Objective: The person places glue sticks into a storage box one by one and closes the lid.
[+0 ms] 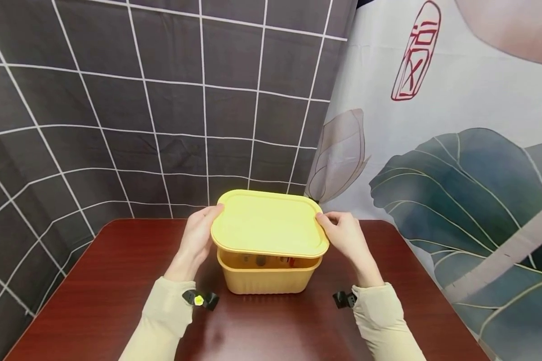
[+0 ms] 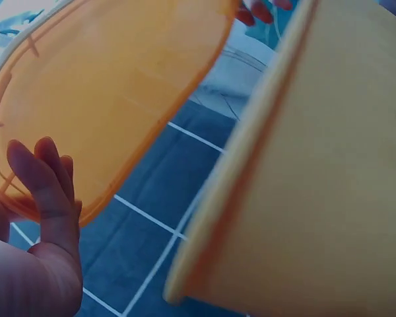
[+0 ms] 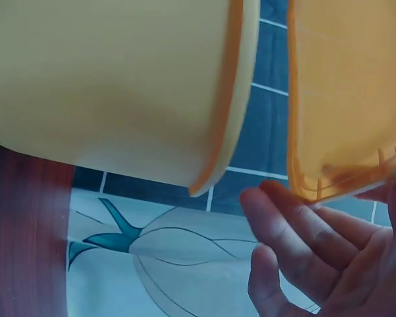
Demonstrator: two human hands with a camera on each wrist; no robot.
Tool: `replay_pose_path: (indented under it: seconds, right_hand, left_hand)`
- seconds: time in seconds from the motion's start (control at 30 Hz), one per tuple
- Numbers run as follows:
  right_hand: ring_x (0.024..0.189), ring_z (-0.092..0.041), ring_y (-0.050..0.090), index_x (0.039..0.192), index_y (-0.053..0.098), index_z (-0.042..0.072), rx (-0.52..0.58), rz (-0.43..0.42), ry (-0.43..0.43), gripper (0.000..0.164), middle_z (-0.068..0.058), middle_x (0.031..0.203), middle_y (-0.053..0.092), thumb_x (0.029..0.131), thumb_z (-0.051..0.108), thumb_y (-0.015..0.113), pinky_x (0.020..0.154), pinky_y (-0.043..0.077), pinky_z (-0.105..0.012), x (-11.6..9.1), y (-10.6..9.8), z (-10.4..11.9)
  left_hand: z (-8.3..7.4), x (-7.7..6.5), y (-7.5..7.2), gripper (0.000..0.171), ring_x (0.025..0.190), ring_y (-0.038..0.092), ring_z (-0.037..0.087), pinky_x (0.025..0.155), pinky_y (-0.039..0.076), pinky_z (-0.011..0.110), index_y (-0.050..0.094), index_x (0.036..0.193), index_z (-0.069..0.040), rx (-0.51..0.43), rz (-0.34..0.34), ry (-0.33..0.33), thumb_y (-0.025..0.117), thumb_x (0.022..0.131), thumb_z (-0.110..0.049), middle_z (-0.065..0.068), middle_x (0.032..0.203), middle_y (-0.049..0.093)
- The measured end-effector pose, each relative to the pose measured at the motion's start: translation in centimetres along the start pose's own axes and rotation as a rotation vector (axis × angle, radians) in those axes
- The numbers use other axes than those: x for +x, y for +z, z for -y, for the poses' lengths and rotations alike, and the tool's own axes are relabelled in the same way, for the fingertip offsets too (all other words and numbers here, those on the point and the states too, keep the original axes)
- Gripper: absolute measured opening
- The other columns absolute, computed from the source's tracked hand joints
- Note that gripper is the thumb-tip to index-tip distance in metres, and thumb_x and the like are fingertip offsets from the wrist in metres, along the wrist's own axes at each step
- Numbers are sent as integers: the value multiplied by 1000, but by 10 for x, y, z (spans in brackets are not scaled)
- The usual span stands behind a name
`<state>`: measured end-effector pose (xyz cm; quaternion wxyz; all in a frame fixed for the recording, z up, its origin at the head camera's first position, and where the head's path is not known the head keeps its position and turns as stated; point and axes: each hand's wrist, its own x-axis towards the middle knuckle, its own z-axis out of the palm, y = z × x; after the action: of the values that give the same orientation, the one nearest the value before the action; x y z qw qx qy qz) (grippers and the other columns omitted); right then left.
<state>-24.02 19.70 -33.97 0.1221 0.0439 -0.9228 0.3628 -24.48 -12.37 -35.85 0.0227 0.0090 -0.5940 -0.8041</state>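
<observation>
lid (image 1: 268,223): yellow, rounded-rectangle, held just above the tub (image 1: 266,278), clear of its rim on the near side, so a gap is seen all along the front edge

tub: same yellow plastic, ribbed sides, sat on the dark red worktop (image 1: 95,301) about midway between the two forearms; a few small items can be made out through the gap, too small to be identified

left hand (image 1: 197,240): the lid's left edge is gripped, fingers (image 2: 46,178) curled under the rim, thumb on top

right hand (image 1: 345,235): the lid's right edge is gripped the same way, fingers (image 3: 284,224) tucked under the rim, thumb over it

wrist cameras: a small black unit is strapped on each beige sleeve; the left one (image 1: 200,299) has a yellow dot on it

backdrop, left: dark cloth (image 1: 140,110) with a white grid

backdrop, right: pale cloth (image 1: 456,125) printed with big teal leaves and a flower bud

writing: a red seal-style stamp (image 1: 416,52) is printed near the top of the pale cloth, characters not legible; no brand or label can be found on the tub or lid
</observation>
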Motion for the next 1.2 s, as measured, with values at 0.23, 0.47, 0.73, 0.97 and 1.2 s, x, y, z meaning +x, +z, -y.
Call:
replay_pose_path:
  seconds: [0.23, 0.47, 0.73, 0.97, 1.2]
  right_hand:
    - [73, -22, 60, 102, 75, 6, -93, -51, -9, 34, -5, 81, 69, 99, 33, 54, 65, 51, -35, -1, 8, 2]
    - [73, -26, 61, 99, 75, 5, -175, -73, -3, 34, -7, 80, 69, 98, 31, 53, 65, 51, -40, -2, 17, 1]
    - [67, -28, 58, 86, 74, 6, -222, -96, -16, 33, -6, 69, 64, 98, 29, 53, 61, 49, -40, -3, 25, -3]
    - [59, -25, 55, 81, 72, 5, -228, -79, -1, 34, -4, 61, 59, 98, 27, 52, 55, 47, -36, -3, 32, -5]
    - [58, -22, 55, 84, 71, 6, -224, -39, 42, 31, -3, 60, 57, 97, 27, 53, 54, 47, -33, -4, 36, -7]
  left_hand:
    - [8, 5, -3, 42, 98, 67, 23, 81, 55, 29, 58, 130, 3, 296, -77, 45, 60, 98, -24, 22, 120, 63]
    - [5, 3, -9, 40, 89, 69, 23, 81, 55, 38, 61, 129, -1, 752, 18, 170, 51, 101, -28, 16, 104, 71]
    - [3, -2, -9, 31, 49, 57, 23, 50, 48, 34, 64, 111, -6, 1053, 115, 199, 44, 103, -28, 5, 61, 57]
    - [10, -3, -13, 35, 69, 56, 26, 65, 46, 40, 65, 115, -6, 1220, 70, 234, 43, 102, -31, 4, 68, 56]
    - [16, -4, -14, 30, 66, 54, 26, 62, 45, 40, 64, 100, -10, 1241, 61, 249, 42, 102, -30, 4, 65, 53]
